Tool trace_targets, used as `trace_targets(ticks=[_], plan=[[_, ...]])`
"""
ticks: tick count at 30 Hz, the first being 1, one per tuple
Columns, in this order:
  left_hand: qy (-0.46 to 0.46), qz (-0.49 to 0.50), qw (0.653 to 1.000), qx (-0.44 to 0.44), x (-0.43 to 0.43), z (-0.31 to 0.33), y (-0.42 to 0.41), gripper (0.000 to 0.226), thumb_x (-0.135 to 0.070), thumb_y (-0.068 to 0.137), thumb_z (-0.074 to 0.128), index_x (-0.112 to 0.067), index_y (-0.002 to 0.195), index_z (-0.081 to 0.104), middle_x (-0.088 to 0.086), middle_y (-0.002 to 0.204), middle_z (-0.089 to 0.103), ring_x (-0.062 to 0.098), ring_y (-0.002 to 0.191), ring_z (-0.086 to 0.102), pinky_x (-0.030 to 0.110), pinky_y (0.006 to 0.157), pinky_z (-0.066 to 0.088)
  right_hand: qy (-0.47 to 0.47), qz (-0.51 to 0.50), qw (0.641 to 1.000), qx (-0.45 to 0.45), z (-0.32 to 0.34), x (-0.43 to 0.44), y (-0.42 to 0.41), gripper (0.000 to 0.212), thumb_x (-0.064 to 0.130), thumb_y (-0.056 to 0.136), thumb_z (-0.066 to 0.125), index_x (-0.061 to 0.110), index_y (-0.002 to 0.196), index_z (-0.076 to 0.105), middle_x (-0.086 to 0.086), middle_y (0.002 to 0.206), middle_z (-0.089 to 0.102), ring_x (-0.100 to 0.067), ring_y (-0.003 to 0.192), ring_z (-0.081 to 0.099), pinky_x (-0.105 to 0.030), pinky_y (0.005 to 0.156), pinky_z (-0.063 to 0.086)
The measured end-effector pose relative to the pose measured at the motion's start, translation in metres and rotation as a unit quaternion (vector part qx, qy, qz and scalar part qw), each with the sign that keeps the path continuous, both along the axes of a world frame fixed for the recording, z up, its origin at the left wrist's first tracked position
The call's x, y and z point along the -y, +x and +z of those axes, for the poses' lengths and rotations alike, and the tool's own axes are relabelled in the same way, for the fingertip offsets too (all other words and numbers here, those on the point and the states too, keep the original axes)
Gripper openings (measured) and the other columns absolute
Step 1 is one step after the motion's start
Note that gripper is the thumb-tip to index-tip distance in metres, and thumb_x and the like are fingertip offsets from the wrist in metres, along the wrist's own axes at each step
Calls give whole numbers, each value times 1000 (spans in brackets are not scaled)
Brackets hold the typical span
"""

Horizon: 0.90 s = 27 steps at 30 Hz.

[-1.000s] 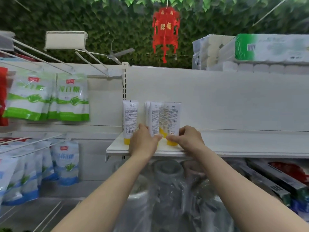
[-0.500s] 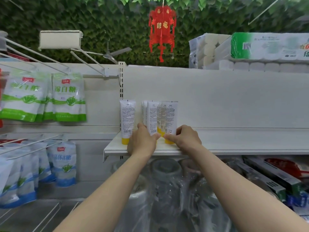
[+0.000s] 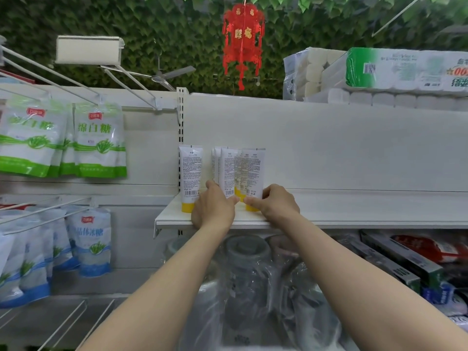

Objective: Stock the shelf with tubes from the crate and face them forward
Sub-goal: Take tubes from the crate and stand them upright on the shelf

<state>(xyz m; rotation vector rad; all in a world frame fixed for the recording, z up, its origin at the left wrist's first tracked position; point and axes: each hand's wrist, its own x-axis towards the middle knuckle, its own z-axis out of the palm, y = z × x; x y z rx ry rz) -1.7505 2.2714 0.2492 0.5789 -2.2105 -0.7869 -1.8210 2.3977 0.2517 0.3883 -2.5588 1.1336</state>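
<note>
On the shelf (image 3: pixel 354 211), left hand (image 3: pixel 214 209) and right hand (image 3: pixel 277 205) pinch upright tubes (image 3: pixel 250 171), cap-down, barcodes outward.

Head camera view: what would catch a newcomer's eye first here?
Likely the red paper lantern hanging top centre against the green leaf wall. Next, the left hand and right hand gripping a cluster of white tubes with yellow caps, which stand at the left end of the white shelf with their barcoded sides toward the camera.
</note>
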Motion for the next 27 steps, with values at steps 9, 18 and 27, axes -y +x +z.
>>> trace_targets(ticks=[9, 18, 27], plan=[[8, 6, 1000, -1, -1, 0, 0, 46, -43, 87, 68, -16, 119, 47, 5, 116, 63, 29, 107, 60, 36, 70, 41, -1, -2, 1000, 5, 1, 1, 1, 50, 63, 72, 73, 25, 100, 59, 5, 104, 67, -21, 100, 60, -42, 86, 51], [1, 4, 1000, 1, -2, 0, 1, 44, -42, 89, 66, -17, 118, 45, 6, 118, 63, 30, 108, 60, 37, 72, 43, -1, -2, 1000, -1, 0, -1, 2, 47, 59, 76, 72, 23, 102, 58, 3, 107, 66, -22, 106, 57, -36, 81, 48], [3, 4, 1000, 0, -1, -1, 2, 43, -41, 89, 66, -17, 118, 46, 6, 119, 63, 31, 110, 59, 38, 73, 42, -4, -2, 1000, -16, -2, -3, 3, 48, 59, 77, 72, 22, 105, 59, 4, 109, 67, -20, 103, 59, -33, 74, 44]])
